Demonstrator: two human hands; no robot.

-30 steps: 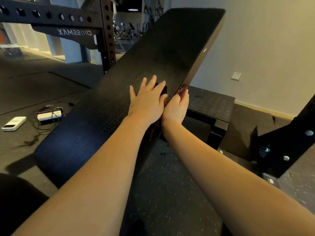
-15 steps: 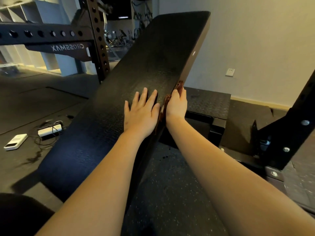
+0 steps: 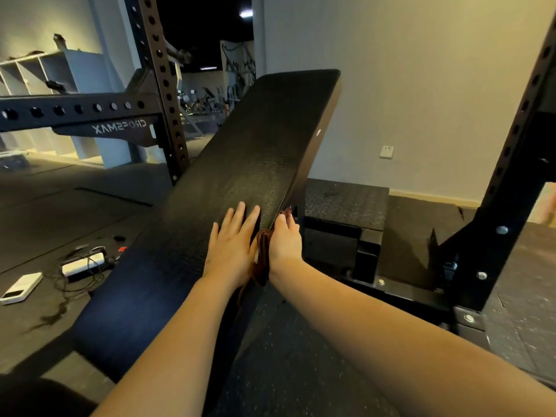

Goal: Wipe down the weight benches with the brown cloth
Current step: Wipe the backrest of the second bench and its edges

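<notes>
A: Cloth first: where is it now?

B: The brown bunched cloth [image 3: 262, 251] sits on the right side edge of the long black textured padded bench [image 3: 240, 164], between your two hands. Your right hand [image 3: 285, 240] presses it against that edge. The fingers curl over the cloth, so the grip is closed on it. Your left hand [image 3: 231, 245] lies flat on the top of the bench, fingers spread, and it holds nothing.

A: So which step is this?

B: I judge that you are wiping the side edge of the inclined pad, about the lower middle of it. The long upper part of this edge is above your hand.

A: How do I do it well?

B: Keep the palm behind the cloth, so that fabric and not skin touches the pad. Let the left hand steady the bench while the right one slides along the edge in one long stroke. The cloth looks folded narrow and a loose end hangs down. Spread it a little more if you can, then it can cover the whole thickness of the edge. Do not squeeze too hard, because the texture may drag the cloth out of your fingers.

A: Anything near me to mind?

B: The black perforated steel rack post [image 3: 508, 164] stands at your right, well apart from the hand, and a black rubber-topped box [image 3: 346, 200] is just behind the bench. Neither blocks the stroke.
</notes>
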